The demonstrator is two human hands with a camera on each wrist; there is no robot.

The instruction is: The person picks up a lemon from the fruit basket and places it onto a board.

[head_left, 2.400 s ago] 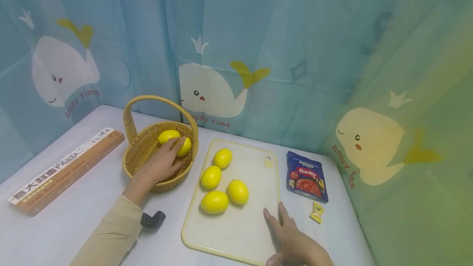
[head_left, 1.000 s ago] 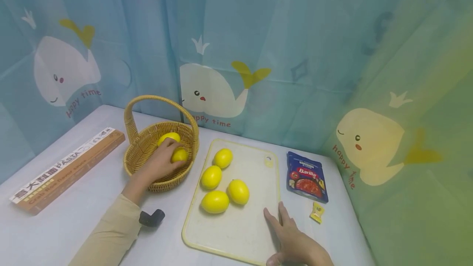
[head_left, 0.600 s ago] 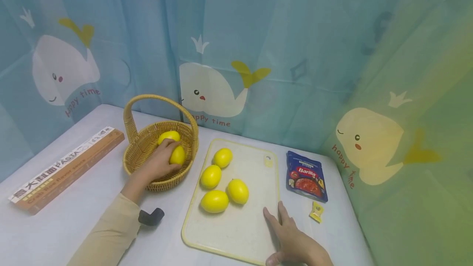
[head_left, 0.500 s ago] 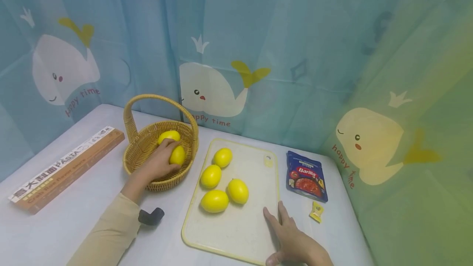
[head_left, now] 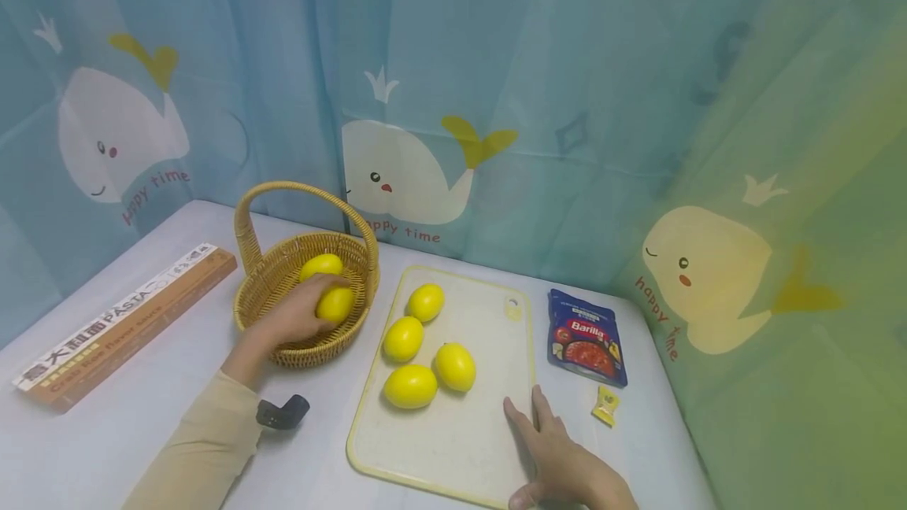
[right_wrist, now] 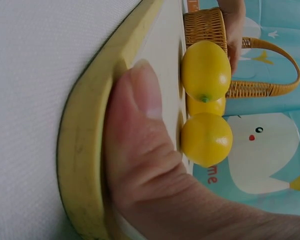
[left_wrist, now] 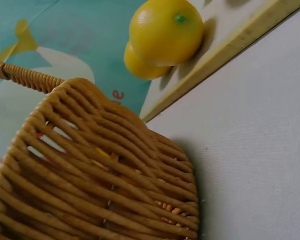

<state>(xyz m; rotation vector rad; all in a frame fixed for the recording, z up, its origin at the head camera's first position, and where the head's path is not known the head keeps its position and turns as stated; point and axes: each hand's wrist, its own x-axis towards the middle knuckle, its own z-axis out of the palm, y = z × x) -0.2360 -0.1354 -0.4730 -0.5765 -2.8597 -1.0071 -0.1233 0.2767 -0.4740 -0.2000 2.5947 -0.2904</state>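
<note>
Inside the wicker basket [head_left: 319, 352], my left hand [head_left: 290, 317] has its fingers curled round a lemon [head_left: 335, 304]. Another lemon [head_left: 321, 266] lies behind it in the basket. Several lemons rest on the left part of the cutting board [head_left: 453, 463], the nearest lemon [head_left: 410, 386] among them. My right hand [head_left: 563, 459] rests with spread fingers at the board's lower right edge; in the right wrist view its thumb [right_wrist: 140, 145] lies on the board's rim. The left wrist view shows the woven basket side [left_wrist: 100, 170], with the left hand mostly hidden.
A long pasta box [head_left: 127, 325] lies left of the basket. Right of the board are a blue Barilla pouch [head_left: 586, 339] and a small yellow packet [head_left: 605, 406]. A black device [head_left: 283, 412] is by the left wrist. Printed curtains [head_left: 567, 61] stand behind the table.
My left hand has moved from the lemons' top and back toward the near left, and the held lemon has shifted the same way within the basket. The right hand has stayed in place.
</note>
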